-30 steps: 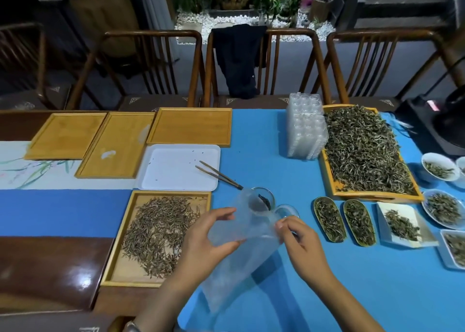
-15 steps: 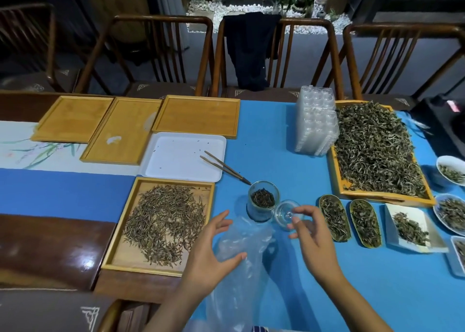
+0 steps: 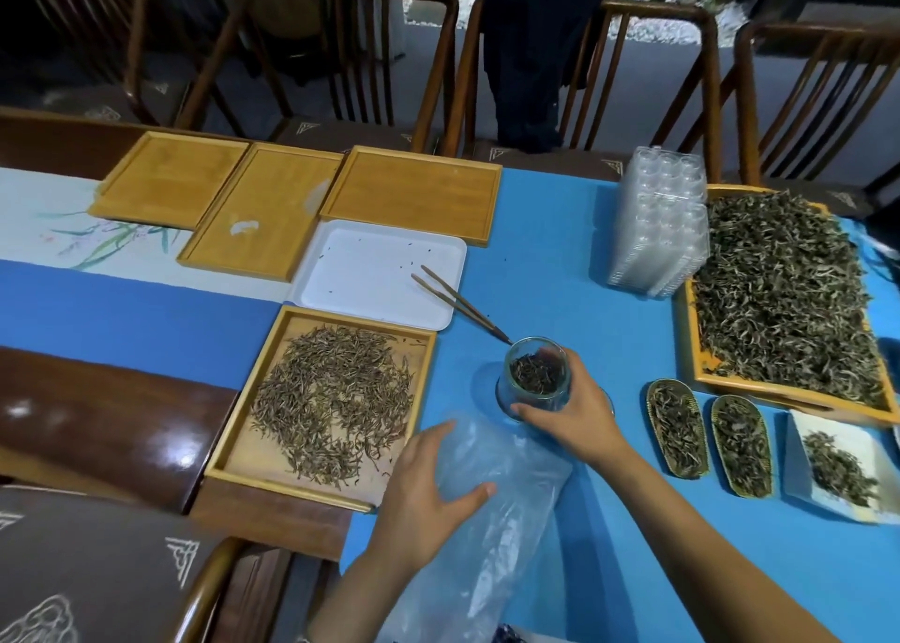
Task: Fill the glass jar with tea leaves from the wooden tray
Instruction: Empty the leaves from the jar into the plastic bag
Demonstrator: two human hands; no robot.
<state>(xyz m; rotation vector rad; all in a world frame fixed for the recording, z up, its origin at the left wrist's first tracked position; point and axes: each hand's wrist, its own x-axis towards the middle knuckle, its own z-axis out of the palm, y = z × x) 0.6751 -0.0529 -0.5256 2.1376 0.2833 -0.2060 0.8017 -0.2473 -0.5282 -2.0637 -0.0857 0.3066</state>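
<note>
1. Glass jar [image 3: 534,383] stands on the blue cloth of the table [image 3: 545,262], just right of the near wooden tray [image 3: 234,452]; dark tea leaves lie in its bottom part
2. Right hand [image 3: 579,413] is wrapped around the jar's near and right side, thumb on the lower front, fingers curled round the far rim; it grips the jar
3. Left hand [image 3: 428,491] lies flat and spread, fingers wide, palm down on a clear plastic bag [image 3: 506,520] that stretches from just below the jar toward the near table edge; it closes on nothing
4. Tea leaves [image 3: 336,399] are scattered loosely over the near wooden tray, thin and pale brown
5. Wooden tweezers [image 3: 462,304] rest across the corner of a white tray [image 3: 370,272], tip close to the jar's far rim
6. To the right, well apart from the jar: a large tray of leaves [image 3: 784,296], a stack of clear plastic containers [image 3: 657,233], two small oval scoops [image 3: 677,433] with leaves
</note>
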